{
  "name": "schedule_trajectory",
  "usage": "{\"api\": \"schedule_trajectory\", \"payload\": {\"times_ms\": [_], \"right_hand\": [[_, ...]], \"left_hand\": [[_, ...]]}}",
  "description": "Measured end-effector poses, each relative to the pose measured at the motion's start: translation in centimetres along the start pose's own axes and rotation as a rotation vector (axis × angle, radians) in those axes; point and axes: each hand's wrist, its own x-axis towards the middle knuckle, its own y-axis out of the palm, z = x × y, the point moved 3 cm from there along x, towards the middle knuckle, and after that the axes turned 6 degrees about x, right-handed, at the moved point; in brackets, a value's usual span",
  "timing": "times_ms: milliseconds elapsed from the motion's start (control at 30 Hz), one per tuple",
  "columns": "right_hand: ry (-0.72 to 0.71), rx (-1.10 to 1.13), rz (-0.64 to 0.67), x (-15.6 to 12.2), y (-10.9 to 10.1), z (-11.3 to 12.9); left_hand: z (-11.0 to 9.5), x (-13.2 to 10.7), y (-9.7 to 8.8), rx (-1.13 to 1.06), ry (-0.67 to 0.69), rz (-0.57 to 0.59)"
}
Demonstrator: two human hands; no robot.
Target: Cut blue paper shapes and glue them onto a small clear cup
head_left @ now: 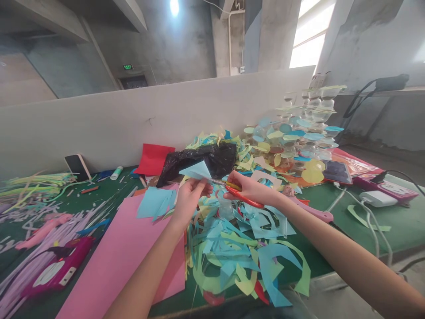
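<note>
My left hand pinches a light blue sheet of paper and holds it up above the table. In my right hand is a pair of scissors with red and yellow handles. The blades point left and meet the paper's lower right edge, close to my left fingers; how far apart they are I cannot tell. Beneath both hands lies a heap of cut paper scraps in blue, green and yellow. Left of my left hand, blue paper squares rest on a pink sheet.
Behind my hands sits a black plastic bag with scraps. Stacked clear cups with paper discs rise at the back right. Purple power strips lie at both sides, with cables. A phone leans on the low partition.
</note>
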Motion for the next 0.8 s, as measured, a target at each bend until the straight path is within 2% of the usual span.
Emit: {"api": "schedule_trajectory", "payload": {"times_ms": [167, 367, 600, 800], "right_hand": [[0.006, -0.064, 0.009, 0.03, -0.14, -0.15], [0.011, -0.041, 0.088, -0.26, 0.19, -0.14], [-0.005, -0.02, 0.032, 0.04, 0.14, -0.09], [-0.003, -0.01, 0.016, 0.13, 0.23, -0.03]], "left_hand": [[0.28, 0.08, 0.09, -0.043, -0.012, 0.002], [-0.01, -0.16, 0.49, -0.012, -0.019, 0.027], [-0.22, -0.32, 0.38, 0.103, 0.008, 0.018], [0.2, -0.25, 0.28, 0.105, 0.005, -0.001]]}}
